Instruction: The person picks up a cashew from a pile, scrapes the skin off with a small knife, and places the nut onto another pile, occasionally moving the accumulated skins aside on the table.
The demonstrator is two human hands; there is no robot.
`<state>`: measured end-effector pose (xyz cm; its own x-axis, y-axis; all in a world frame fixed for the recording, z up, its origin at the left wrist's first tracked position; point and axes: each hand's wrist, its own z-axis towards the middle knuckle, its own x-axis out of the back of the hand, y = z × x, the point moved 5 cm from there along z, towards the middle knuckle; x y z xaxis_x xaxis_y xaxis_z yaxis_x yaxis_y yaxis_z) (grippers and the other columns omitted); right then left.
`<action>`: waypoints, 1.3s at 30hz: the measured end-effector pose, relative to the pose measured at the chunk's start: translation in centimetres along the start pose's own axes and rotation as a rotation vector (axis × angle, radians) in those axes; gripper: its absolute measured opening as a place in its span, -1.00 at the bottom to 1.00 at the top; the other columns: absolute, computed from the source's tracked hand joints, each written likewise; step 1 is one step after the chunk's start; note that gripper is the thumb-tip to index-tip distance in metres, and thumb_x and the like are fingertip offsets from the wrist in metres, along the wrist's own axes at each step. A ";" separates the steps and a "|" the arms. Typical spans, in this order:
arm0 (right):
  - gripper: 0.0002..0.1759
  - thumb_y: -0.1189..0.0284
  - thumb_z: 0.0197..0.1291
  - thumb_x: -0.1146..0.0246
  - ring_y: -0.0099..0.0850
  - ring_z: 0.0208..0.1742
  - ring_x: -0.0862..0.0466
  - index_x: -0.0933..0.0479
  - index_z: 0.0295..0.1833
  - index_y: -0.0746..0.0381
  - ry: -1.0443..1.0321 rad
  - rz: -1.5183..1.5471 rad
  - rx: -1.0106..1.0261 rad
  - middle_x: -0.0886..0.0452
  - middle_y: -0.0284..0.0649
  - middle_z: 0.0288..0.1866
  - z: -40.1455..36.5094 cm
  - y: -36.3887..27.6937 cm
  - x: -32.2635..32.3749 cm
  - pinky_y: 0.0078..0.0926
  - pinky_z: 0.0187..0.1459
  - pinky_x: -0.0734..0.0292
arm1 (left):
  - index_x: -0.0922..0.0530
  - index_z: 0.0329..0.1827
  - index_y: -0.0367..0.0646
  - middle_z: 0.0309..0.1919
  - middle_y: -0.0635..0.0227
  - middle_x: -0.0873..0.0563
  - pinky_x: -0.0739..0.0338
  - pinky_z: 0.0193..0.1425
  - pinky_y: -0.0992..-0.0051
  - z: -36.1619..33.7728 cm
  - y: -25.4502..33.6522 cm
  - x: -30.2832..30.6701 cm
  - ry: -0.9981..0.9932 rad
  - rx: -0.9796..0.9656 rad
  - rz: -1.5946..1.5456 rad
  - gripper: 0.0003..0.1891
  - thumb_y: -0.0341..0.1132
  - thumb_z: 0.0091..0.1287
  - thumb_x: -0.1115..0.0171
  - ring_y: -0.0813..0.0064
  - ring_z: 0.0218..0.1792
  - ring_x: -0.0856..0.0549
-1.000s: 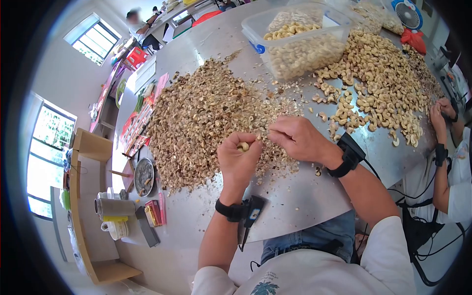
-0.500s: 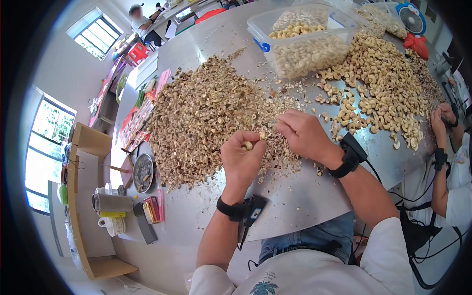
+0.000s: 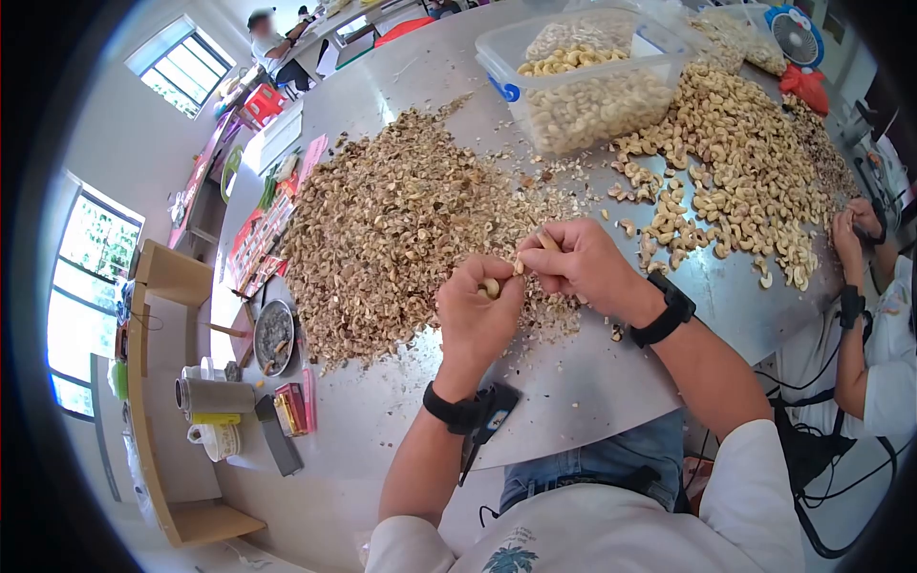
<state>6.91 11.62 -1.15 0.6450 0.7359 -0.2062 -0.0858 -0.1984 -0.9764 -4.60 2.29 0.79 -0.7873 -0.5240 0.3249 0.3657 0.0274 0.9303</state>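
My left hand (image 3: 480,310) is closed, with a pale cashew nut (image 3: 490,287) curled in its fingers. Its thumb and forefinger meet my right hand (image 3: 592,263) at a small pale piece, whose kind I cannot make out for sure. The right hand's fingers are pinched together; a yellowish bit shows between them, partly hidden. Both hands are above the right front side of a large heap of broken brown nut pieces and skins (image 3: 382,220). To the right lies a pile of whole cashews (image 3: 755,172) on the metal table (image 3: 564,401).
A clear plastic tub (image 3: 592,105) of cashews stands at the back, with filled bags and a blue fan (image 3: 796,38) behind. At left are a metal bowl (image 3: 275,339), a steel cylinder (image 3: 215,394) and small boxes. A co-worker's hands (image 3: 850,229) are at far right.
My right hand has come left and slightly down, its fingertips now meeting those of my left hand. The left hand has shifted a little to the right.
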 end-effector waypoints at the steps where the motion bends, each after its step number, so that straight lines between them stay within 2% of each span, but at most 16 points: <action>1: -0.86 0.42 0.23 -0.27 -0.72 -0.61 -0.44 -0.57 -0.20 0.29 -0.002 0.000 0.003 -0.51 -0.41 -0.57 0.0 -0.1 0.2 -0.76 -0.62 -0.21 | -0.59 -0.36 -0.28 -0.44 0.43 -0.64 -0.43 -0.37 0.71 0.1 -0.1 0.0 -0.011 0.016 -0.024 -0.93 -0.52 0.12 -0.32 0.75 -0.43 -0.54; 4: -0.87 0.46 0.24 -0.25 -0.72 -0.61 -0.45 -0.57 -0.19 0.31 -0.033 0.015 -0.001 -0.53 -0.40 -0.57 0.0 -0.1 0.3 -0.76 -0.61 -0.24 | -0.57 -0.36 -0.28 -0.48 0.40 -0.62 -0.37 -0.48 0.71 0.3 -0.3 0.2 -0.087 0.167 -0.232 -0.92 -0.57 0.11 -0.30 0.74 -0.52 -0.52; 8: -0.87 0.48 0.20 -0.24 -0.66 -0.59 -0.51 -0.57 -0.29 0.34 -0.027 -0.045 0.043 -0.57 -0.35 -0.54 0.0 -0.5 0.4 -0.71 -0.56 -0.38 | -0.55 -0.37 -0.27 -0.53 0.36 -0.61 -0.24 -0.62 0.72 0.7 -1.5 -0.1 -0.196 0.318 -0.619 -0.89 -0.64 0.10 -0.26 0.70 -0.65 -0.47; 14: -0.89 0.51 0.18 -0.22 -0.64 -0.59 -0.52 -0.57 -0.26 0.36 -0.063 0.015 0.075 -0.57 -0.33 -0.53 -0.2 -1.0 0.3 -0.70 -0.55 -0.39 | -0.55 -0.36 -0.24 -0.54 0.35 -0.62 -0.21 -0.67 0.73 0.9 -1.7 -0.3 -0.247 0.402 -0.822 -0.90 -0.64 0.15 -0.23 0.68 -0.69 -0.47; 20: -0.89 0.52 0.18 -0.23 -0.64 -0.60 -0.51 -0.57 -0.27 0.36 -0.064 -0.012 0.069 -0.56 -0.34 -0.54 -0.4 -1.5 0.2 -0.70 -0.56 -0.39 | -0.56 -0.34 -0.24 -0.52 0.35 -0.63 -0.20 -0.67 0.74 0.9 -1.9 -0.5 -0.275 0.402 -0.853 -0.90 -0.64 0.16 -0.22 0.69 -0.69 -0.45; 26: -0.89 0.51 0.18 -0.24 -0.65 -0.59 -0.51 -0.58 -0.29 0.36 -0.039 -0.006 0.078 -0.55 -0.35 -0.54 -0.2 -1.2 0.4 -0.69 -0.56 -0.39 | -0.60 -0.23 -0.29 -0.46 0.28 -0.65 -0.24 -0.64 0.73 0.7 -1.4 -0.8 -0.294 0.348 -0.839 -0.89 -0.61 0.20 -0.21 0.67 -0.64 -0.47; 34: -0.90 0.53 0.17 -0.24 -0.66 -0.57 -0.51 -0.58 -0.26 0.36 -0.034 0.068 0.067 -0.55 -0.36 -0.54 -0.2 -1.0 0.5 -0.69 -0.55 -0.40 | -0.63 -0.23 -0.29 -0.38 0.19 -0.69 -0.26 -0.61 0.71 0.7 -2.1 -0.6 -0.309 0.333 -0.833 -0.92 -0.55 0.26 -0.21 0.65 -0.62 -0.49; 39: -0.90 0.57 0.16 -0.20 -0.64 -0.58 -0.52 -0.56 -0.24 0.39 -0.061 -0.058 0.105 -0.56 -0.33 -0.52 -0.3 -1.5 0.2 -0.68 -0.54 -0.41 | -0.63 -0.24 -0.30 -0.39 0.20 -0.69 -0.27 -0.61 0.71 0.8 -2.1 -0.6 -0.296 0.304 -0.776 -0.93 -0.54 0.26 -0.21 0.65 -0.62 -0.49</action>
<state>7.38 11.89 0.29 0.6039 0.7828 -0.1500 -0.1312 -0.0880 -0.9874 -5.35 3.23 -1.24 -0.8701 -0.2484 -0.4258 -0.4402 0.0029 0.8979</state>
